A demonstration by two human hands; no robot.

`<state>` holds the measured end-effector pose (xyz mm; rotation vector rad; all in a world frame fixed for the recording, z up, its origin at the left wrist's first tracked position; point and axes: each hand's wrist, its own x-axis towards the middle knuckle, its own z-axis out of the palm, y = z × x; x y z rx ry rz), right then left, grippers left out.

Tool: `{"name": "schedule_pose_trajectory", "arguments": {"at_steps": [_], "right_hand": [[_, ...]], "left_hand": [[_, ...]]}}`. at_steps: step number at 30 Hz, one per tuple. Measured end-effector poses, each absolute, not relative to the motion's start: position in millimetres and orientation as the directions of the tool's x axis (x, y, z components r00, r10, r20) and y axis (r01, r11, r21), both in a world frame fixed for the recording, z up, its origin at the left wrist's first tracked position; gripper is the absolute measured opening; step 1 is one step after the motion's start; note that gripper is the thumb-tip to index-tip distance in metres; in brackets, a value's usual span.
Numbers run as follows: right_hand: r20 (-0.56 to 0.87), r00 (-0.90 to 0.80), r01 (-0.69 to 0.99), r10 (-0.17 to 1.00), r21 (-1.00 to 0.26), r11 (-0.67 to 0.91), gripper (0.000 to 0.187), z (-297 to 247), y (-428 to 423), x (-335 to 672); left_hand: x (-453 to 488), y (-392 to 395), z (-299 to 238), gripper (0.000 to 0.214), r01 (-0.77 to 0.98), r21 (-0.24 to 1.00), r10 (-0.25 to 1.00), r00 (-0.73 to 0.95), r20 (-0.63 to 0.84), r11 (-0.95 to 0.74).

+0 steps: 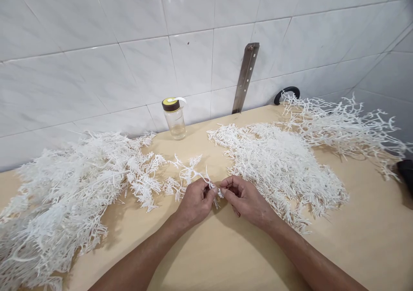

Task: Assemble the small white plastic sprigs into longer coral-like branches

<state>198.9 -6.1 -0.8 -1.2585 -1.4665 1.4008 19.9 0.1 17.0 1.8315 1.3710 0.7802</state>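
Note:
My left hand (pixel 197 200) pinches a white plastic branch (pixel 190 169) whose forked stem and feathery tips trail off to the left. My right hand (pixel 247 200) meets it at the fingertips, closed on a small white sprig (pixel 220 193) at the branch's end. Fingers cover most of the spot where the two pieces meet. Left of the hands spreads a big heap of leafy white plastic branches (pixel 80 183), and the held branch reaches toward its edge. Just right of my right hand lies a pile of loose white sprigs (pixel 274 166).
Bare white forked stems (pixel 342 125) lie at the back right, near a black ring-shaped handle (pixel 287 94). A clear bottle (pixel 176 121) with a dark and yellow lid stands by the tiled wall. A metal strip (pixel 245 78) leans there. A dark object (pixel 405 173) sits at the right edge.

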Motion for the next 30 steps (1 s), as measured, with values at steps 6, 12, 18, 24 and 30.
{"name": "schedule_pose_trajectory", "arguments": {"at_steps": [6, 12, 18, 24, 30], "right_hand": [[-0.101, -0.255, 0.268, 0.962, -0.963, -0.030, 0.026, 4.0, -5.5, 198.1], [-0.125, -0.282, 0.278, 0.951, -0.960, -0.044, 0.015, 5.1, -5.8, 199.5], [-0.162, -0.343, 0.223, 0.925, -0.971, -0.087, 0.021, 7.2, -4.7, 202.5], [-0.166, -0.384, 0.238, 0.908, -0.968, -0.076, 0.034, 10.5, -2.8, 207.1], [-0.143, -0.360, 0.248, 0.922, -0.967, -0.054, 0.026, 9.0, -4.4, 203.9]], "left_hand": [[19.9, -0.2, 16.4, 0.025, 0.521, 0.837, 0.969, 0.244, 0.044, -0.169], [18.6, 1.3, 17.7, 0.029, 0.486, 0.859, 0.957, 0.289, 0.017, -0.162], [16.6, 3.5, 16.2, 0.027, 0.508, 0.835, 0.946, 0.320, 0.048, -0.214], [16.3, 4.2, 14.8, 0.030, 0.497, 0.842, 0.945, 0.323, 0.046, -0.211], [18.8, 2.9, 16.1, 0.032, 0.542, 0.812, 0.956, 0.285, 0.066, -0.217]]}}
